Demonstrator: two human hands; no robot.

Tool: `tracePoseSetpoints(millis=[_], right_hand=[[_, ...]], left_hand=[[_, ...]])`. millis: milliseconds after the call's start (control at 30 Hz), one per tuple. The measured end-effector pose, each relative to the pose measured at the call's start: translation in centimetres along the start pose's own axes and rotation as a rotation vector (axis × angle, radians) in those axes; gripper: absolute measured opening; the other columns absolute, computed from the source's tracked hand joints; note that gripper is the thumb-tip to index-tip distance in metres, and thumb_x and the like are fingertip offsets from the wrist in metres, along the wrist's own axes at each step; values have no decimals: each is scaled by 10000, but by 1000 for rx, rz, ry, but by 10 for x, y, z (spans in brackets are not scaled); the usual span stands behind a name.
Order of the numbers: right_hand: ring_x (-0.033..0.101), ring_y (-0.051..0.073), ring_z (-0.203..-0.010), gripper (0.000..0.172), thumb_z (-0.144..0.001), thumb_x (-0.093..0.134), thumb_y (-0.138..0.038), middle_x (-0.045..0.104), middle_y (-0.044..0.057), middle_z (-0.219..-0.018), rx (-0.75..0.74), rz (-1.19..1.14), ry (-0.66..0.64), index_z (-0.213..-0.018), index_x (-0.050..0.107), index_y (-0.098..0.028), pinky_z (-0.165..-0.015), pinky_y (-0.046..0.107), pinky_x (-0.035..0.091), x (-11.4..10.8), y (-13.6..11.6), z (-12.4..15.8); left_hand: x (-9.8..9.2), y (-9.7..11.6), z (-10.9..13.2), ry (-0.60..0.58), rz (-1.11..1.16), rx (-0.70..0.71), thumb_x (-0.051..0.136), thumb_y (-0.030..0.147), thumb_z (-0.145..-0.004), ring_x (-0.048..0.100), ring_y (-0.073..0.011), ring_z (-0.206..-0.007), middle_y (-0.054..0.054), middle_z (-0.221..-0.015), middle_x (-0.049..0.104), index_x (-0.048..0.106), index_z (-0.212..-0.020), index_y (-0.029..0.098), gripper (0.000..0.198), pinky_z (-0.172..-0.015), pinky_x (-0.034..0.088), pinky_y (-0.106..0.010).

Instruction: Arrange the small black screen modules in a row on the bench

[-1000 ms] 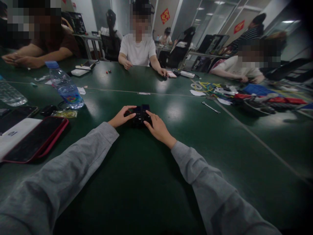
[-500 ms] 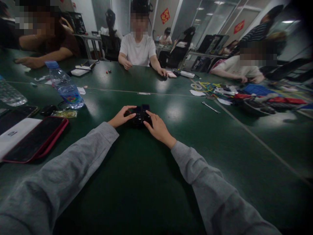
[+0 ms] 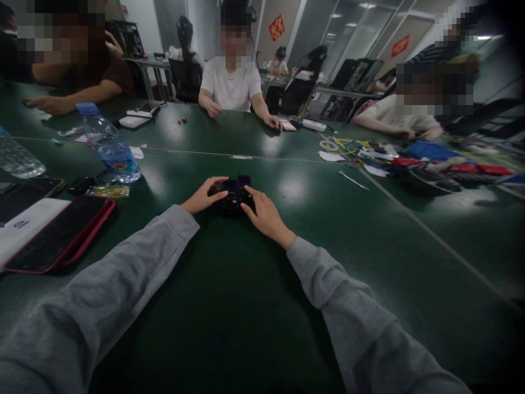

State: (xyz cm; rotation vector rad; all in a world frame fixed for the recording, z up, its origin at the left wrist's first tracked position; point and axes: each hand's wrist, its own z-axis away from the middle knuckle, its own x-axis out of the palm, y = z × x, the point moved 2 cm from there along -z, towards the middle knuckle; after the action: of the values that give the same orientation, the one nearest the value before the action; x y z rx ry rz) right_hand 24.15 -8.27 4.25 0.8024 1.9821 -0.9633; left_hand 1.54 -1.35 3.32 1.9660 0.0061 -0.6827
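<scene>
A small black device (image 3: 233, 201) with dark, glossy parts sits on the dark green table (image 3: 229, 306) in front of me. My left hand (image 3: 205, 196) holds its left side, with thumb and index finger on it. On the right side, my right hand (image 3: 263, 212) grips the same device, its index finger near the top and its thumb lower down. The details of the device are too dark to make out.
Left: a water bottle (image 3: 110, 145), a second bottle (image 3: 18, 158), a phone in a red case (image 3: 61, 232). Right: a wrench (image 3: 353, 180) and a heap of cables and cloth (image 3: 435, 158). A person in white (image 3: 232, 82) sits opposite.
</scene>
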Motion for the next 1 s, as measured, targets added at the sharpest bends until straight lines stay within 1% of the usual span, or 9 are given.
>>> tracePoseSetpoints(millis=[100,200,300,367,433,533,700,867,1000], right_hand=[[508,288,-1161,559,-1009,338,-528,522,128,-1306,7,-4,1,-1460,307,-200,-953,480,458,0,0,0],[510,283,-1161,553,-1011,320,-537,522,119,-1312,14,-9,-3,-1459,310,-213,-957,480,455,1,1,0],[509,284,-1162,548,-1015,308,-530,525,120,-1308,10,-4,-1,-1456,318,-205,-967,478,446,2,3,-1],[506,289,-1166,547,-1015,303,-533,526,119,-1306,6,-2,1,-1455,320,-209,-970,482,443,3,3,-1],[506,291,-1162,546,-1013,304,-540,530,115,-1297,3,-5,3,-1455,319,-219,-967,487,444,2,3,-1],[515,291,-1128,546,-1010,315,-539,543,117,-1257,3,-4,12,-1451,329,-218,-953,489,451,1,2,-1],[517,291,-1082,561,-999,348,-546,543,122,-1195,1,16,35,-1443,352,-204,-930,486,462,0,0,-1],[516,290,-1093,583,-975,414,-563,536,123,-1205,-16,5,64,-1429,366,-199,-935,476,466,0,1,0],[529,303,-1085,654,-909,522,-613,535,127,-1215,-17,1,64,-1401,389,-202,-916,489,474,-1,1,0]], left_hand=[[0,3,0,17,17,-13,622,458,-836,564,-239,-1086,-100,-1261,558,506,-1319,238,543,-988,443,-459],[-1,7,0,32,79,-75,604,468,-844,601,-225,-1029,-89,-1129,637,574,-1250,200,487,-937,470,-419],[0,11,0,-23,135,-178,570,520,-853,634,-176,-800,-66,-838,687,710,-926,147,405,-812,496,-349],[2,13,1,-120,156,-226,573,547,-840,591,-130,-614,-49,-675,659,695,-708,135,448,-695,487,-302],[4,14,1,-190,182,-235,595,548,-823,538,-97,-513,-35,-612,640,665,-638,134,459,-611,460,-269],[4,13,0,-188,202,-201,603,531,-824,553,-93,-522,-24,-607,644,673,-687,135,425,-598,445,-246],[4,11,0,-207,126,-170,591,507,-846,613,-119,-629,-26,-636,674,705,-777,140,391,-668,455,-253],[4,12,0,-204,103,-161,588,507,-849,612,-118,-626,-23,-636,678,710,-797,144,387,-660,448,-252],[4,13,0,-189,112,-149,585,505,-852,620,-127,-635,-22,-643,678,712,-840,147,380,-661,457,-262]])
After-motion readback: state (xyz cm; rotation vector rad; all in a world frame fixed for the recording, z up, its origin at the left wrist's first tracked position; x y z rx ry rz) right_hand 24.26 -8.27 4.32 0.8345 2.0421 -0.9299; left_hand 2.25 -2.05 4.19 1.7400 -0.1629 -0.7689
